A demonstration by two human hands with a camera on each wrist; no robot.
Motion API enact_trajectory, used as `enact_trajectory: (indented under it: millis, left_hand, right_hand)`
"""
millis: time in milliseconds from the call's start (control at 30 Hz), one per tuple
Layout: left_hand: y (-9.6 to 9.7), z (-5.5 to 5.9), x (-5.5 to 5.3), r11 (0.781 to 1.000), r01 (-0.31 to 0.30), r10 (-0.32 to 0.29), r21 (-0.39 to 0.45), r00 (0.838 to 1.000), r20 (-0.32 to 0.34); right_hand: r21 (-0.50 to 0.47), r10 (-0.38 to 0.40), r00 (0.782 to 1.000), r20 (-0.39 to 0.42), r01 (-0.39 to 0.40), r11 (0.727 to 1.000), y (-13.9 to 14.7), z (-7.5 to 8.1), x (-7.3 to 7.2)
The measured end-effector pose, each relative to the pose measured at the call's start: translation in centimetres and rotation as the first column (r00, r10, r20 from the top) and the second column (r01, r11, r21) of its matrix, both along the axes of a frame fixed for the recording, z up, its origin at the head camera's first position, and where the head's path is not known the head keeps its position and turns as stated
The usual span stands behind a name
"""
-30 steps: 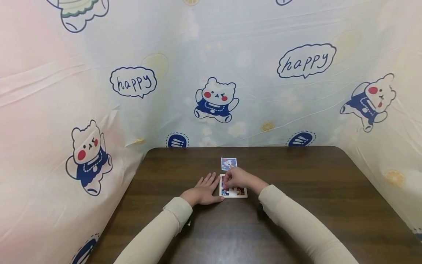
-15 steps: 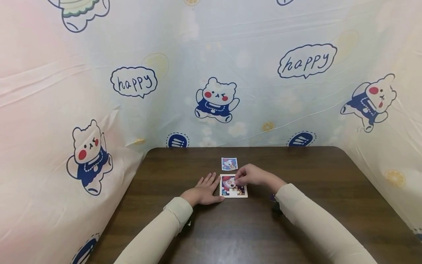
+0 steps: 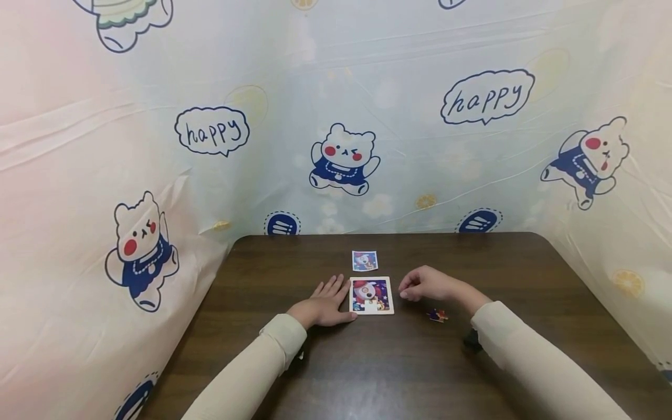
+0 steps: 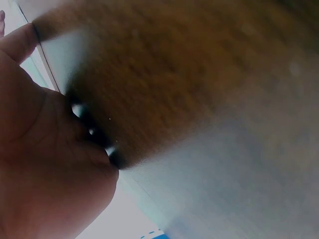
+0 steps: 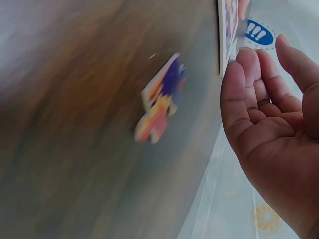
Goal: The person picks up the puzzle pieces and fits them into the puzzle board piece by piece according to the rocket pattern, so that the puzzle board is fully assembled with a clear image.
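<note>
A small jigsaw puzzle in a white frame (image 3: pixel 388 296) lies at mid-table, showing a white rocket with red parts on dark blue; a pale, piece-shaped gap shows at its lower middle. My left hand (image 3: pixel 326 304) lies flat with spread fingers, its fingertips and thumb at the frame's left edge. To the right of the puzzle, my right hand (image 3: pixel 433 284) hovers with loosely bent fingers; in the right wrist view its palm (image 5: pixel 279 144) holds nothing. Just below that hand, a loose purple and orange puzzle piece (image 5: pixel 162 102) lies on the wood.
A small picture card (image 3: pixel 364 261) with a similar rocket design lies behind the puzzle. The brown wooden table (image 3: pixel 336 373) ends at the back against a printed cloth (image 3: pixel 399 146), which also hangs at both sides.
My right hand has come off the puzzle and moved right, uncovering the rocket picture and the loose piece that the right wrist had hidden. The left hand has stayed in place.
</note>
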State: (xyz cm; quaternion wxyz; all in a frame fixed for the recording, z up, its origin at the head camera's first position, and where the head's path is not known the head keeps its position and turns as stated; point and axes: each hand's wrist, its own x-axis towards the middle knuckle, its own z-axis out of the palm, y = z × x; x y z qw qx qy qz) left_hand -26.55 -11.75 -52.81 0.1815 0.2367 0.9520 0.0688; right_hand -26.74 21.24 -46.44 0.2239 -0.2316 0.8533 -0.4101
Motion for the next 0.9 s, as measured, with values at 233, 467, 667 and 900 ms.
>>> enact_trajectory:
  millis: [233,467,667,900]
  left_hand:
    - [0.0,-0.2,0.0,1.0,-0.002,0.002,-0.015,1.0,0.009]
    - [0.1,-0.5,-0.1,1.0,-0.005,0.005,-0.024,1.0,0.005]
    - [0.1,-0.4,-0.2,1.0,-0.001,0.001,-0.026,1.0,0.0]
    - [0.1,-0.1,0.0,1.0,-0.005,0.005,-0.019,1.0,-0.003]
  right_hand:
    - [0.004,0.01,1.0,-0.009,-0.01,1.0,2.3,-0.5,0.9]
    - [0.042,-0.01,0.999,-0.039,0.012,0.999,4.0,-0.7,1.7]
    - [0.057,-0.004,0.995,-0.105,0.01,0.998,4.9,-0.5,2.5]
    - [0.084,0.013,0.992,-0.128,-0.002,0.996,5.4,-1.2,2.8]
